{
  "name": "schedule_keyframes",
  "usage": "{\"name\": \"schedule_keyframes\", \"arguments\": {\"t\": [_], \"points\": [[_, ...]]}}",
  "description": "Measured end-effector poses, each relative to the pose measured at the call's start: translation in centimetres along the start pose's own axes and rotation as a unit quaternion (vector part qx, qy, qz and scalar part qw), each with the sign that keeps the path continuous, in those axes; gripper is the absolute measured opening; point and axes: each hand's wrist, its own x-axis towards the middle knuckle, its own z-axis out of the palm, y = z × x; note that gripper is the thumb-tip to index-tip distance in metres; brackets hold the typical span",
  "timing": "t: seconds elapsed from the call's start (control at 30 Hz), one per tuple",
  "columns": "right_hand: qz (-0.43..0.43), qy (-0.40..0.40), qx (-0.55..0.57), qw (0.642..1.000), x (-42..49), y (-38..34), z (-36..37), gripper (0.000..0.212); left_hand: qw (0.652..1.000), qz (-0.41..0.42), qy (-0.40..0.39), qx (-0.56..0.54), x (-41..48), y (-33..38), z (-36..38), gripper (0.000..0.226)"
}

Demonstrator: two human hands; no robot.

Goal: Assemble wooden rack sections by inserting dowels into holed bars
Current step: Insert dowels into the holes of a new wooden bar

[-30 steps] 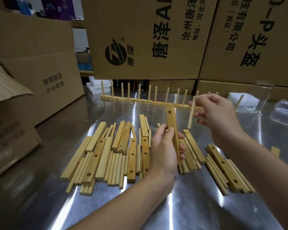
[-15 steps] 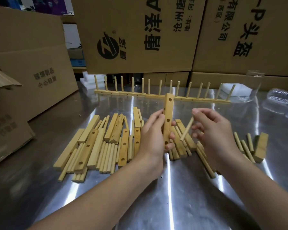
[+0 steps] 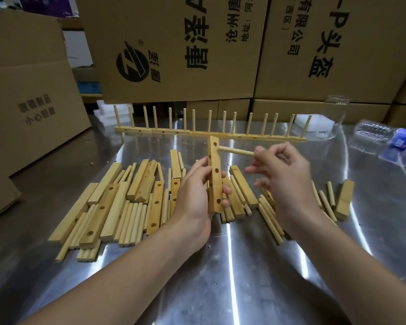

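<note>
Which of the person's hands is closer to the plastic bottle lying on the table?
Right. The right hand, pinching a dowel, is left of the plastic bottle; the left hand, gripping the holed bar, is farther left.

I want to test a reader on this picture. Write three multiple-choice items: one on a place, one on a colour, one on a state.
1. Where on the holed bar does the tip of the dowel meet it?
A. near the top end
B. at the middle
C. at the bottom end

2. What colour is the label on the plastic bottle?
A. red
B. blue
C. green

3. How is the holed bar held?
A. lying flat
B. upright in the left hand
C. leaning far sideways

Answers:
1 A: the right hand pinches the dowel with its tip at the bar's top hole.
2 B: the label on the lying bottle is blue.
3 B: the left hand grips it upright.
</note>
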Motion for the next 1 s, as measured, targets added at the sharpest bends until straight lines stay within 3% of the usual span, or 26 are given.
{"name": "schedule_keyframes", "arguments": {"t": [0.13,0.3,0.4,0.57,0.77,1.0], "points": [[-0.009,-0.054,-0.061,0.997,-0.3,0.5,0.6,0.003,1.000,0.000,0.010,0.002,0.3,0.2,-0.2,0.035],[-0.060,-0.094,-0.152,0.982,-0.7,0.8,0.8,0.009,1.000,-0.003,0.000,-0.019,0.4,0.6,-0.3,0.034],[-0.091,-0.130,-0.213,0.964,-1.0,0.9,0.8,0.009,1.000,0.003,-0.014,-0.001,0.4,0.6,-0.4,0.026],[-0.157,-0.167,-0.338,0.913,-1.5,0.8,1.0,0.013,0.999,0.018,-0.018,0.028,0.5,0.5,-0.6,0.031],[-0.044,-0.149,-0.123,0.980,-1.1,0.0,1.0,0.009,1.000,0.015,-0.002,0.015,0.8,0.6,-0.8,0.033],[-0.069,-0.156,-0.129,0.977,-0.7,-0.2,0.4,0.014,1.000,0.012,-0.005,0.027,0.8,0.4,-0.9,0.031]]}}
